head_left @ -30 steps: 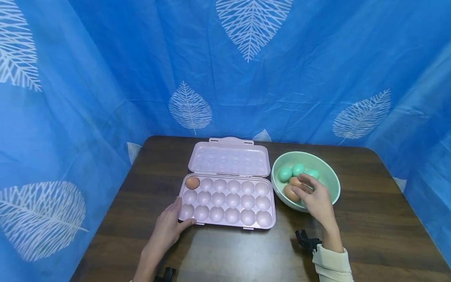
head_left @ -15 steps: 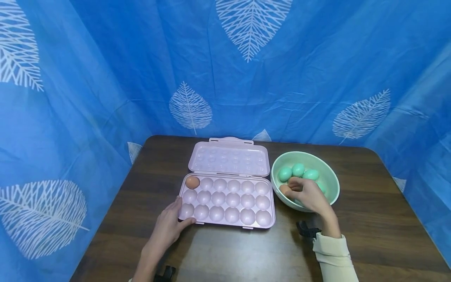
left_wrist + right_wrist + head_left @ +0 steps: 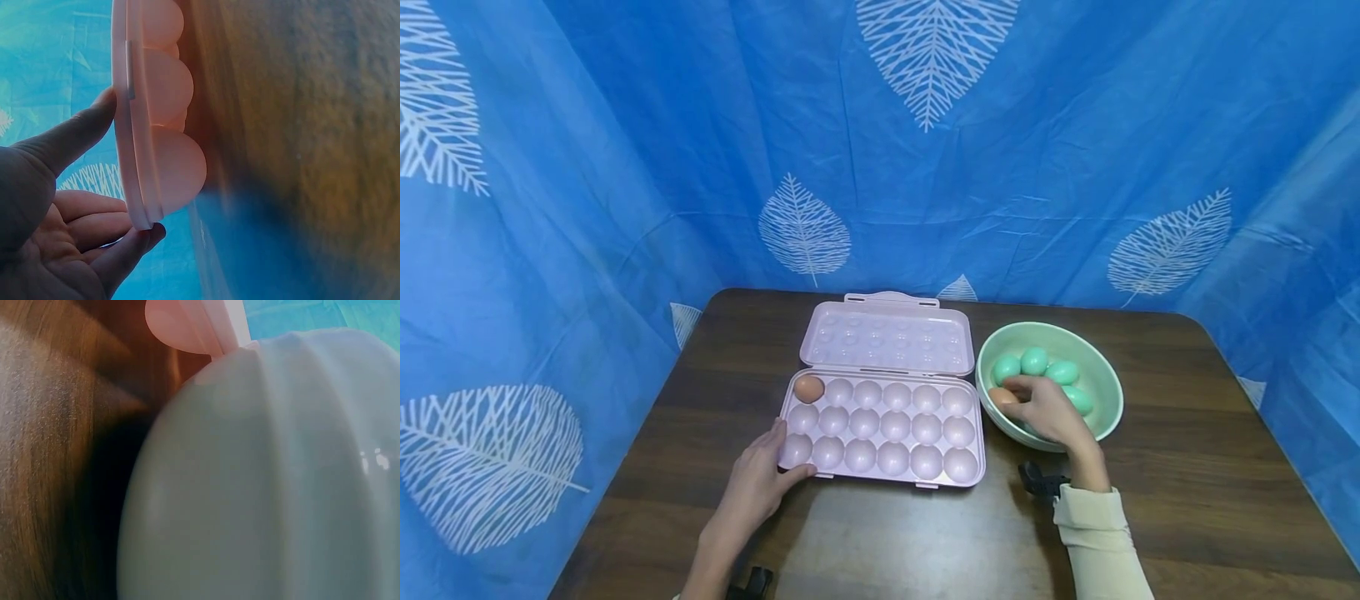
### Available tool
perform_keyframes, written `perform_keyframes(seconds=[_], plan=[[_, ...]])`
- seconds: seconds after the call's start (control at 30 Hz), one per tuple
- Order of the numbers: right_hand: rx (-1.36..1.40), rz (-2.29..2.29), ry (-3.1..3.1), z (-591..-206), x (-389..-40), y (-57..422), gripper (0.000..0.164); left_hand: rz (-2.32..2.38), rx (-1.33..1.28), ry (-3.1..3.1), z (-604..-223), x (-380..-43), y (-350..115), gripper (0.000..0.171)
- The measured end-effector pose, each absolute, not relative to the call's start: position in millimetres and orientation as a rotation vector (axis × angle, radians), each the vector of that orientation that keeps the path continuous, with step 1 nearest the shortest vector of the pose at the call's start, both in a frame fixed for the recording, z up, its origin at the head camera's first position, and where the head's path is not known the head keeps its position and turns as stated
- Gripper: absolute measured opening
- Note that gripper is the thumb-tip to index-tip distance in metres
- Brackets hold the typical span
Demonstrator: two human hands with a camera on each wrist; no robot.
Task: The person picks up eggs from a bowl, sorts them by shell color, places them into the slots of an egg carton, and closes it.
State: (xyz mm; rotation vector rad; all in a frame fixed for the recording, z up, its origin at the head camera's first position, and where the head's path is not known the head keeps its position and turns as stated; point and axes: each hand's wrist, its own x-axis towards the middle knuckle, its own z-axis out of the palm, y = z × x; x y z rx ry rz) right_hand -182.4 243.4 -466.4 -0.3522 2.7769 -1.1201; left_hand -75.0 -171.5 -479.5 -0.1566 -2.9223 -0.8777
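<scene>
A pale pink plastic egg carton (image 3: 880, 479) lies with its lid folded back. One brown egg (image 3: 808, 388) sits in its far left cup. My left hand (image 3: 760, 475) grips the carton's near left corner, thumb on the front edge and fingers along the left side, as the left wrist view also shows. Inside the light green bowl (image 3: 1105, 379), my right hand (image 3: 1051, 410) has its fingers and thumb around a brown egg (image 3: 1002, 397) by the left wall. Several green eggs (image 3: 1033, 361) lie beside it. The bowl's outer wall (image 3: 250, 475) hides this hand in the right wrist view.
The dark wooden table (image 3: 880, 542) carries both carton and bowl, which stand nearly touching. A blue curtain (image 3: 1045, 150) with white leaf prints hangs behind and at the sides. Black wrist straps (image 3: 1041, 481) show near the hands.
My right hand has moved left and lower in the bowl, onto the brown egg, which has shifted toward the left wall. More green eggs are uncovered. The left hand stays put.
</scene>
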Motion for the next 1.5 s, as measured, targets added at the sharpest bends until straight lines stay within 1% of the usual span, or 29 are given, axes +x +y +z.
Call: perform_keyframes(seconds=[0.3, 0.6, 0.8, 1.1, 1.5], plan=[[-0.315, -1.154, 2.732, -468, -186, 243, 0.043, -0.874, -0.182, -2.895, -481, -77, -172, 0.076], [-0.245, -1.151, 2.748, -470, -179, 243, 0.045, -0.904, -0.156, -2.93, -483, -73, -172, 0.077], [-0.233, -1.284, 2.763, -468, -178, 246, 0.049, -0.89, -0.174, -2.915, -483, -75, -172, 0.077], [-0.138, -1.616, 2.657, -464, -170, 251, 0.061, -0.864, -0.206, -2.896, -480, -74, -172, 0.078], [-0.129, -1.832, 2.655, -465, -170, 251, 0.06, -0.807, -0.218, -2.851, -483, -74, -168, 0.078]])
